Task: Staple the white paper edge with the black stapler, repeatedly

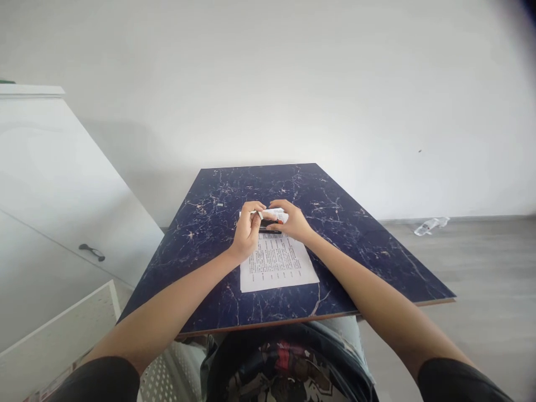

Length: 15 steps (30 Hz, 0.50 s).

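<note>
Printed sheets of paper (278,265) lie on the dark blue marble-patterned table (343,268). Over their far end, my left hand (248,230) is closed, pinching a small pale strip (260,215) between thumb and fingers. Just below that strip is a black object with an orange-red part (270,229), too small and too covered to name surely. My right hand (292,221) curves round the right end of this black object, its thumb against it. Fingers of both hands hide much of it.
A small pale piece (220,205) lies on the table left of the hands. To the left stands a white cabinet (50,184) with a dark handle (91,252). A clear plastic item (431,225) rests on the floor by the wall at right.
</note>
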Motion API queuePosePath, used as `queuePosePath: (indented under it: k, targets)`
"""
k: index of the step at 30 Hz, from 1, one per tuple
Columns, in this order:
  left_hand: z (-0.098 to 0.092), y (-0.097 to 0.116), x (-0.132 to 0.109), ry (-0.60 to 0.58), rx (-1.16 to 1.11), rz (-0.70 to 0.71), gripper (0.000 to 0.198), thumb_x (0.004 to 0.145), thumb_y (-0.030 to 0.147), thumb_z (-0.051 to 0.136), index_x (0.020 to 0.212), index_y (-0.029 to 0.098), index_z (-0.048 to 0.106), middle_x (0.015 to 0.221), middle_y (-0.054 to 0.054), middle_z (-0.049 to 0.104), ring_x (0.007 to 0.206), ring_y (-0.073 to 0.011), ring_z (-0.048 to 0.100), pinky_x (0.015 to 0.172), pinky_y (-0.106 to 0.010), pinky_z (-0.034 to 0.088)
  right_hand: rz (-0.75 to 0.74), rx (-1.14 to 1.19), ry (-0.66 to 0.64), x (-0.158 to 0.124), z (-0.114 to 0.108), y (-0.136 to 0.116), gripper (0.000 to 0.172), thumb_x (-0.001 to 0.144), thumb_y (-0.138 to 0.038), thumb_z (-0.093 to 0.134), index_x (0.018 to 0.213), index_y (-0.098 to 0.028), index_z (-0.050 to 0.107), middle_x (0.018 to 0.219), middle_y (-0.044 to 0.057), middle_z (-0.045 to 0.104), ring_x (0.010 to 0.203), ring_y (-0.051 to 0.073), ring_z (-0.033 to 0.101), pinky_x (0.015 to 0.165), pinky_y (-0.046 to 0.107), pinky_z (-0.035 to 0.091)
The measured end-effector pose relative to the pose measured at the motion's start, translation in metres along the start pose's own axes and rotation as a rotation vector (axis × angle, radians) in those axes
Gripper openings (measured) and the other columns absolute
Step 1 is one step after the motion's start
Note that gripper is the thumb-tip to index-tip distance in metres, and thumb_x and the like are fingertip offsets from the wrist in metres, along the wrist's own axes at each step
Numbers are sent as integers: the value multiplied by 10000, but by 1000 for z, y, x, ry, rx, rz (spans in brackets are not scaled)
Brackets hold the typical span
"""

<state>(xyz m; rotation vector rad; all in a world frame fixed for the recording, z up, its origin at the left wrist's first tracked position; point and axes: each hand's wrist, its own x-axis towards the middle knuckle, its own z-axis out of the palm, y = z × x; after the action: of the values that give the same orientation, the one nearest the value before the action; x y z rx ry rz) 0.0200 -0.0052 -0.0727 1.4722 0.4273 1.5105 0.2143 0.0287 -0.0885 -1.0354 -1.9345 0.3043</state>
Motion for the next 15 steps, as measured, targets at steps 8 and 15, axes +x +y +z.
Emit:
queuePosePath:
  k: [8,15]
  targets:
    - [4,4,-4,78,-2,-40,211,870,279,780,997,231,617,1151,-61,561,983,-187,640,963,-387,551,-249,269,-102,-2,-21,-20,299,988,-398,626,1247,-258,674,1224,92,706,1050,220,671,903,423,570]
    - [-1,3,0,72,-12,-90,216,831,218,800,944,221,617,1095,-48,563,916,-173,655,935,-369,558,-271,267,-114,-1,-22,-19,313,964,-400,681,1260,-298,689,1240,66,726,1167,245,652,1015,490,528]
